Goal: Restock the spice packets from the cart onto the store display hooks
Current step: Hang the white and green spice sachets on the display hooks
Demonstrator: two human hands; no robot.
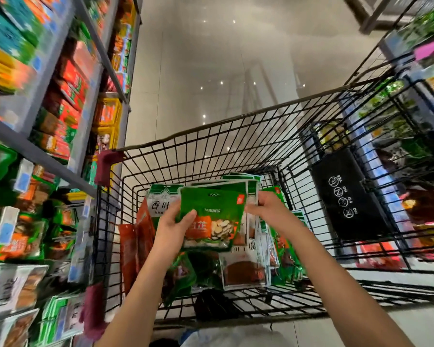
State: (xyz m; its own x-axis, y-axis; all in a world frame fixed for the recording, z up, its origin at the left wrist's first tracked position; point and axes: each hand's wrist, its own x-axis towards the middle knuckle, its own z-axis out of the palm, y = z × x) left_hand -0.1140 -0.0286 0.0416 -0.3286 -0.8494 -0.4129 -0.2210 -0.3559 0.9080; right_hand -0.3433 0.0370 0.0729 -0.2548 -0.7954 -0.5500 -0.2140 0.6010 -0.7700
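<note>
Two hands on one bundle, and we've got them clamped on it from either side: our left hand [172, 227] cups the lower left corner of the front green packet [211, 216] with the thumb across its face, while our right hand [262, 209] pinches the right edge of the stack behind it. We're holding the lot above the loose packets [243, 269] heaped on the floor of the cart [236, 116]. Trouble spot? That stack looks fanned, not squared, so a slack pinch on the right could let the back packets slide out and drop into the heap below. The display [23, 234] runs along the cart's left rim, too blurred to pick out a free hook, so a rushed swing across could snag the wire rim or miss the hook.
</note>
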